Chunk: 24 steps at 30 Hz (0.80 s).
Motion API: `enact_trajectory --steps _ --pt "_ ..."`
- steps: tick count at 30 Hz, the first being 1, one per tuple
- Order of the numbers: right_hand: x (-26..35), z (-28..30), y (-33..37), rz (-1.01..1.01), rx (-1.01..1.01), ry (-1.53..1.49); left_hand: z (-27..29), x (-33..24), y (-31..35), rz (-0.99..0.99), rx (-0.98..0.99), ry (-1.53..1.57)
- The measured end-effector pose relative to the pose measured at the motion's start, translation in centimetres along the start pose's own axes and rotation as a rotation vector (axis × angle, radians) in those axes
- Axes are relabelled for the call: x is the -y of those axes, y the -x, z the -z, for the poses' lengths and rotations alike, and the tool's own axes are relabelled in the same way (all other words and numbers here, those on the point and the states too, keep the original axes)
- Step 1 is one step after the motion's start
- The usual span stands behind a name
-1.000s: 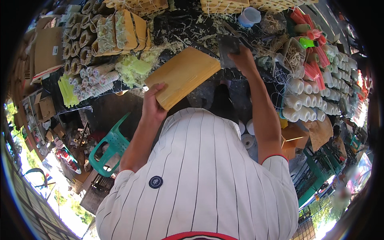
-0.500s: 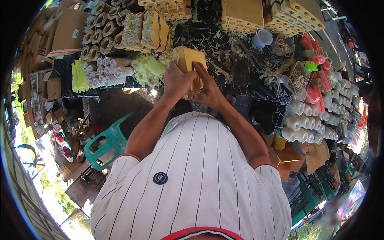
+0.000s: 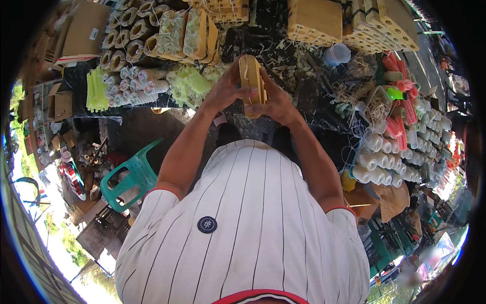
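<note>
Between my two hands, above the near edge of the dark worktable (image 3: 298, 101), I hold a tan rectangular block (image 3: 248, 76) on edge, its narrow side toward me. A pale string-like line shows on that side. My left hand (image 3: 226, 91) grips its left face, the thumb lying across the near side. From the right, my right hand (image 3: 278, 105) closes on the other face, thumb low near the bottom end. Left of my hands lies a heap of pale green crumpled wrappers (image 3: 190, 85).
Hollow brown tubes (image 3: 135, 50) and tan blocks (image 3: 174, 35) stand at the back left, with tan stacks (image 3: 315, 23) at the back right. White rolls (image 3: 377, 159) and red tubes (image 3: 397, 126) crowd the right. A green plastic chair (image 3: 129, 177) stands lower left.
The block has turned from showing its broad face to its narrow side, and shifted slightly right. Both hands now lie on opposite sides of it.
</note>
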State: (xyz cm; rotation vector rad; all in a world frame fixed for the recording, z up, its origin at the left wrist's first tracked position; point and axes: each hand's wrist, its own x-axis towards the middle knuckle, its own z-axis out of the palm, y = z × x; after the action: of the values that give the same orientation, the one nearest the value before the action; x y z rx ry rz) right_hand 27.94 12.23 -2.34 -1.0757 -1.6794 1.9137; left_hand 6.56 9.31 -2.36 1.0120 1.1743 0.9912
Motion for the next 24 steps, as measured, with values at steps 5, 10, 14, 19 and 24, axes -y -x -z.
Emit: enact_trajectory --steps 5,10,14,19,24 --pt "-0.7 0.5 0.1 0.039 0.053 -0.132 -0.2 0.7 0.4 -0.015 0.003 0.039" --pt "0.6 0.9 0.0 0.043 0.123 -0.166 -0.1 0.6 0.3 -0.022 0.014 -0.012" --pt "1.5 1.5 0.5 0.020 0.094 -0.155 -0.4 0.5 -0.5 -0.067 -0.010 -0.121" --pt "1.5 0.8 3.0 0.053 0.012 0.068 -0.6 1.4 -1.3 -0.206 -0.062 -0.208" --pt "-0.5 -3.2 5.5 0.111 -0.303 0.327 -2.7 0.1 0.0 -0.196 -0.141 -0.304"
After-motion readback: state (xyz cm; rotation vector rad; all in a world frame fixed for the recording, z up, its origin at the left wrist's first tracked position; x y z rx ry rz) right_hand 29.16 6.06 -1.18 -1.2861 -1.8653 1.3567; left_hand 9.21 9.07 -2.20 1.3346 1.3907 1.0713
